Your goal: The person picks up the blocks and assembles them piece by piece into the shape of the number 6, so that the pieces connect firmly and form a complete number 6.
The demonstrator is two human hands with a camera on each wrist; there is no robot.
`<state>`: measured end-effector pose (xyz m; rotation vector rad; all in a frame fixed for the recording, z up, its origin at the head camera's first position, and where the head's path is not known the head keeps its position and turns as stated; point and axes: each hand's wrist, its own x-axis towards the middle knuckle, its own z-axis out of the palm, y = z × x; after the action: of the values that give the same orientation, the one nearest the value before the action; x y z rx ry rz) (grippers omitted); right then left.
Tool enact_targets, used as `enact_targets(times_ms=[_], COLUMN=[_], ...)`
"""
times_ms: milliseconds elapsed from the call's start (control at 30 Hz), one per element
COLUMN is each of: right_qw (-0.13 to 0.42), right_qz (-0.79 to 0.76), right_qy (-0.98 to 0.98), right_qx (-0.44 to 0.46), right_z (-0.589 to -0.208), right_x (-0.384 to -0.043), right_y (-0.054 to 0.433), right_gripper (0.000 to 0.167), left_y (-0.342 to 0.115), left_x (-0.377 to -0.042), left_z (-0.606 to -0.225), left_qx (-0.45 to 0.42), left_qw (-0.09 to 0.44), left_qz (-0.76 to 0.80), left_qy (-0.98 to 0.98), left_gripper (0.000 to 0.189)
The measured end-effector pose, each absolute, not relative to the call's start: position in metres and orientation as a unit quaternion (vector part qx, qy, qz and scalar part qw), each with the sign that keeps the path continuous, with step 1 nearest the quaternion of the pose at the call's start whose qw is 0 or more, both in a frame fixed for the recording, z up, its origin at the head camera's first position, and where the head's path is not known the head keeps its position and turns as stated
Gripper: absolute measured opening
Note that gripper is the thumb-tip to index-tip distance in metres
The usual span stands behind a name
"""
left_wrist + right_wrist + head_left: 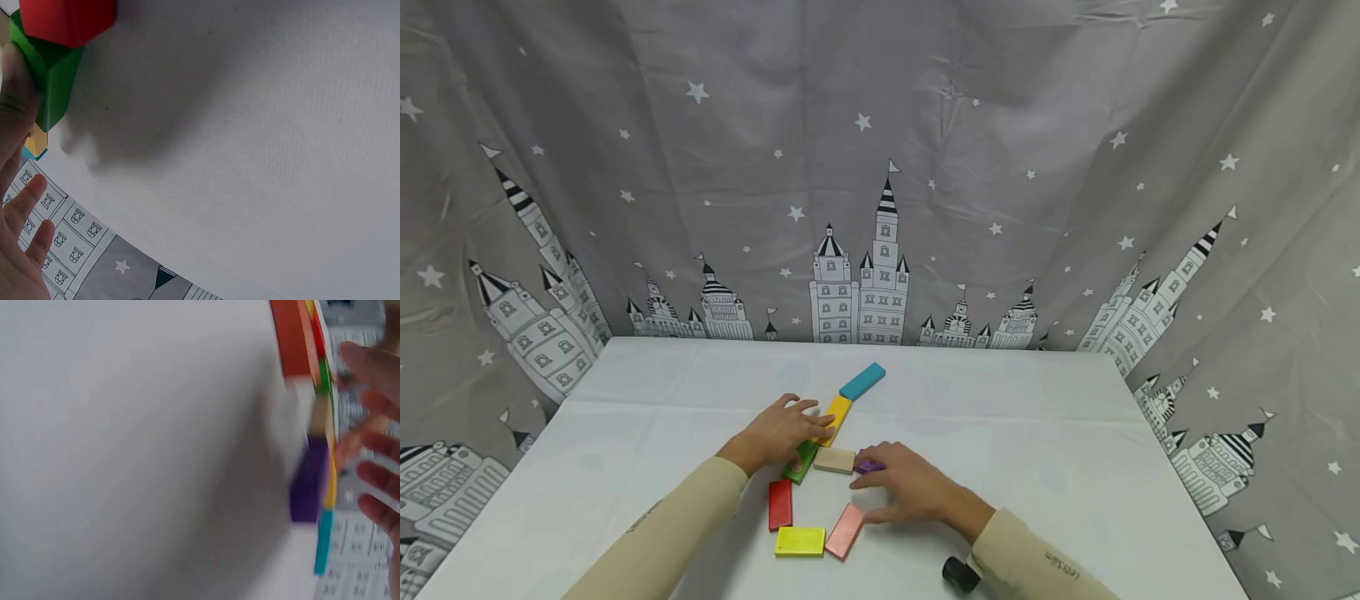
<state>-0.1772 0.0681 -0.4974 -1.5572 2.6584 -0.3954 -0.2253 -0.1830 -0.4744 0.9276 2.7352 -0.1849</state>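
In the head view my left hand (777, 435) lies along the chain of blocks, its fingers spread over the orange-yellow block (838, 413) and its thumb at the green block (807, 457). The left wrist view has the thumb against the green block's (57, 87) side. My right hand (913, 483) hovers by the purple block (867, 467), partly hiding it, with thumb and fingers apart. A plain wooden block (834, 460) lies between the green and purple ones. Below the right thumb is the pink block (846, 531); in the right wrist view the fingers are spread beside the purple block (309, 484).
The red block (780, 505) and the yellow block (800, 542) continue the loop at the near side. A blue block (862, 381) extends the chain toward the back. All lie on a white table (1037, 433), with a grey castle-print curtain (985, 108) behind it.
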Motion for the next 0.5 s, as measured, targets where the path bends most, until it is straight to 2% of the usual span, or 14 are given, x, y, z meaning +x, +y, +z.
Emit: enact_targets(times_ms=[233,500], right_qw=[0.092,0.161], right_qz=[-0.064,-0.066], right_qy=[0.840,0.831], right_qx=[-0.532,-0.528], right_z=[-0.484,-0.481], right_x=[-0.214,-0.225], right_y=[0.078,0.072], right_gripper=[0.042,0.045], left_y=[-0.184,-0.183], left_x=[-0.225,-0.224], left_z=[-0.471,-0.473], left_qx=[0.315,0.315], left_qw=[0.130,0.129], left_qz=[-0.060,-0.071], left_qy=[0.938,0.938], left_gripper=[0.067,0.068])
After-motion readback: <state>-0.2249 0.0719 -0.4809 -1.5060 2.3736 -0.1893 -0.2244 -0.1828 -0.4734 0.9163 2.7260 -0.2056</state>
